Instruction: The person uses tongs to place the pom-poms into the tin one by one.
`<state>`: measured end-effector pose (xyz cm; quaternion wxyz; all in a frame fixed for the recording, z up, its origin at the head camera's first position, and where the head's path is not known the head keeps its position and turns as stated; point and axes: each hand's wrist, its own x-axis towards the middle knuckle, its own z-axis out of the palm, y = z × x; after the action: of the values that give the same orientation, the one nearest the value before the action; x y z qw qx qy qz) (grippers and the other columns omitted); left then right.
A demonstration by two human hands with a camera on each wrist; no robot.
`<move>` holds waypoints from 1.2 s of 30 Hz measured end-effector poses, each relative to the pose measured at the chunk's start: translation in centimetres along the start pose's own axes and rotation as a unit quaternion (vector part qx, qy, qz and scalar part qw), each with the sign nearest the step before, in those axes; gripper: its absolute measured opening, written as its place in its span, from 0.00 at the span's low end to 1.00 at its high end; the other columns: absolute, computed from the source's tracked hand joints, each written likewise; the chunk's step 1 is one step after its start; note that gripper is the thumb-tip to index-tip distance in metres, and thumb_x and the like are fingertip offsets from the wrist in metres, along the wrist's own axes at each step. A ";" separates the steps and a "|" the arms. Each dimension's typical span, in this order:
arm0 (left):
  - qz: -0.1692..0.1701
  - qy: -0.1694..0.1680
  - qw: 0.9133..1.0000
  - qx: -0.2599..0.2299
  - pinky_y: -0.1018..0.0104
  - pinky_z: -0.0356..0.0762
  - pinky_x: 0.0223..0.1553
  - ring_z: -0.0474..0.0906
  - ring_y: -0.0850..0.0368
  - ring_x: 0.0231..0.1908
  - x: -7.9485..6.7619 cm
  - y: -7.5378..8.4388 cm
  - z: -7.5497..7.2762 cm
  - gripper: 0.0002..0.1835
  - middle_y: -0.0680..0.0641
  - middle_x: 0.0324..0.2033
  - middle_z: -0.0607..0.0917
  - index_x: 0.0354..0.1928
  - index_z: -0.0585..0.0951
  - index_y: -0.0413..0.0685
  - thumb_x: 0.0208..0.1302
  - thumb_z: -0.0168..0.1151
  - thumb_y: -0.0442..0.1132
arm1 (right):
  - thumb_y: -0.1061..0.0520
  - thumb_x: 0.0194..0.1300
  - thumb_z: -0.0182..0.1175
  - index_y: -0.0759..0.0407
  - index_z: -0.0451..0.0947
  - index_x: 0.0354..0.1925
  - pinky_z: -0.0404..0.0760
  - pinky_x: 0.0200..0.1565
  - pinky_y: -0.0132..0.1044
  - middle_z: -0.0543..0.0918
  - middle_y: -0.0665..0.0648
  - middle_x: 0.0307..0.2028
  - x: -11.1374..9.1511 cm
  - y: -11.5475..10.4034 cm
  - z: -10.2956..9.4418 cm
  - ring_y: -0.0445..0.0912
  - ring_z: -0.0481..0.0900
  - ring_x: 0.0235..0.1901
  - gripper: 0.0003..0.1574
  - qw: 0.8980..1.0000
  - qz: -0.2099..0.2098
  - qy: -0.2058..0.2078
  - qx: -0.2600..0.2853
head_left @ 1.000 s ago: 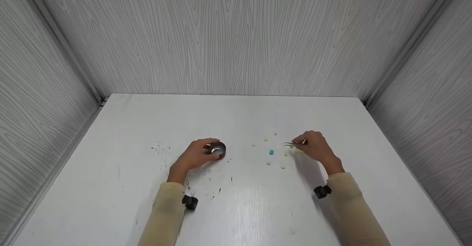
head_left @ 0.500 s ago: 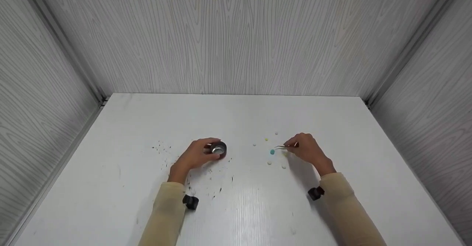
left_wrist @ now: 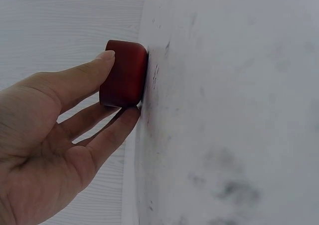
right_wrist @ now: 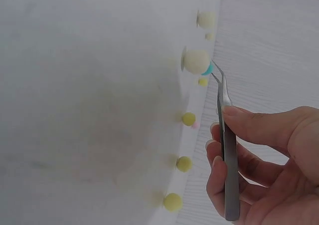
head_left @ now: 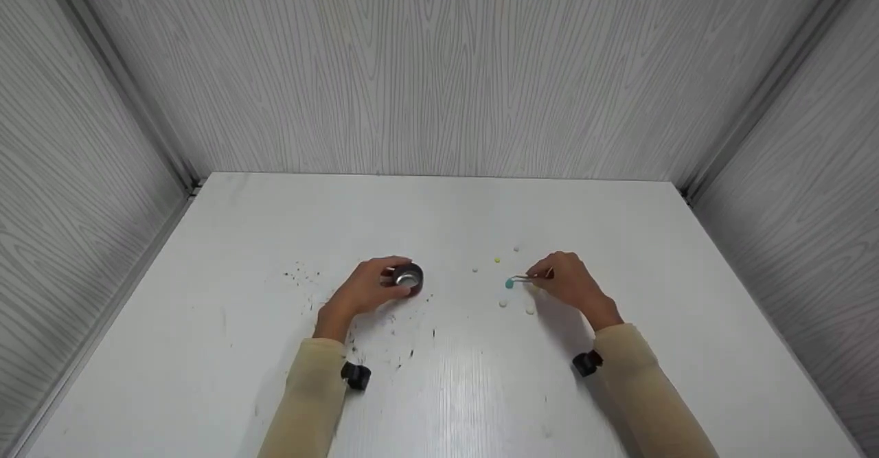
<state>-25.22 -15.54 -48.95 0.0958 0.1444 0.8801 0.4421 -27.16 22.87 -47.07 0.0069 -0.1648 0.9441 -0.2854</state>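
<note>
My left hand (head_left: 364, 288) holds a small round red cup (left_wrist: 124, 75) by its sides, thumb on one side and fingers on the other. The cup stands upright on the white table, its shiny metallic inside facing up in the head view. My right hand (head_left: 571, 283) pinches a pair of bent-tip metal tweezers (right_wrist: 228, 150) between thumb and fingers. Their parted tips are at a small blue ball (head_left: 509, 283); whether they touch it I cannot tell. In the right wrist view, a whitish ball (right_wrist: 196, 61) partly hides the blue one.
A yellow ball (head_left: 497, 260) and several whitish balls, one a pale ball (head_left: 503, 303), lie around the tweezer tips. More yellow balls, such as a yellow ball (right_wrist: 173, 202), sit near my right hand. Dark specks (head_left: 412, 353) dot the table (head_left: 439, 218) around my left hand.
My right hand has moved left with the tweezers, bringing their tips to the blue ball. My left hand and the red cup have stayed in place.
</note>
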 end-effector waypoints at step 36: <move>0.000 0.003 1.000 -0.009 0.43 0.75 0.68 0.77 0.36 0.66 0.1 0.1 0.0 0.29 0.36 0.67 0.78 0.71 0.75 0.45 0.69 0.68 0.35 | 0.72 0.62 0.66 0.65 0.90 0.39 0.80 0.41 0.42 0.89 0.62 0.34 -0.4 0.3 -0.7 0.51 0.80 0.35 0.10 1.000 -0.001 0.002 -0.023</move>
<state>-25.25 -15.47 -48.89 0.0947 0.1425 0.8765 0.4500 -26.93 23.61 -46.73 0.0010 -0.1653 0.9502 -0.2644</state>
